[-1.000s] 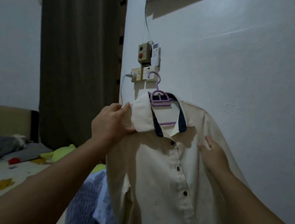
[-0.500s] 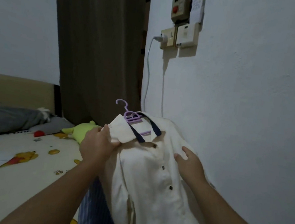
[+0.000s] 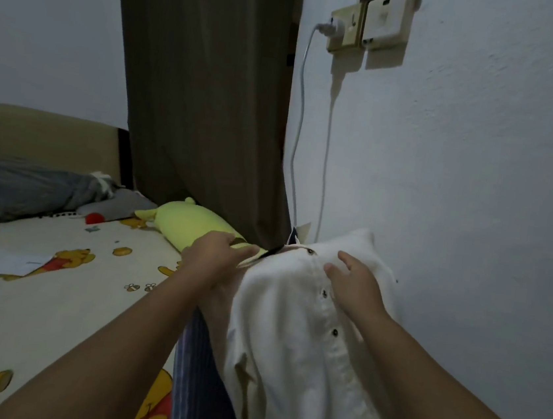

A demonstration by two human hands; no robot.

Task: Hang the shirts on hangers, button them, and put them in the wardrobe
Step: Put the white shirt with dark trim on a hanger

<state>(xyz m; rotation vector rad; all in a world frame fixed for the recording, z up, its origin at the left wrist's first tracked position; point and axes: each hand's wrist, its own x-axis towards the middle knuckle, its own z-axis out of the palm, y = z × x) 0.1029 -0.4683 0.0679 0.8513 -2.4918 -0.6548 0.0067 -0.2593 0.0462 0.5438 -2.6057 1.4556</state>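
A cream shirt point(image 3: 293, 349) with dark buttons and a navy-lined collar lies low in front of me, beside the white wall. My left hand point(image 3: 214, 257) grips the shirt's left collar and shoulder edge. My right hand point(image 3: 354, 282) rests on the shirt's right chest with relaxed, spread fingers, just right of the button placket. The purple hanger is hidden under the fabric. A blue striped shirt point(image 3: 191, 372) hangs or lies under the cream one, at its left edge.
A bed with a cartoon-bear sheet point(image 3: 52, 287) fills the left. A yellow-green plush point(image 3: 190, 225) and a grey pillow point(image 3: 22, 187) lie near the headboard. A brown curtain point(image 3: 205, 98) hangs behind. A charger cable point(image 3: 298, 125) drops from the wall socket point(image 3: 347, 28).
The shirt came off the wall hook and has been lowered steadily toward the bed edge, both hands keeping their places on it. The hanger's hook has dropped out of sight.
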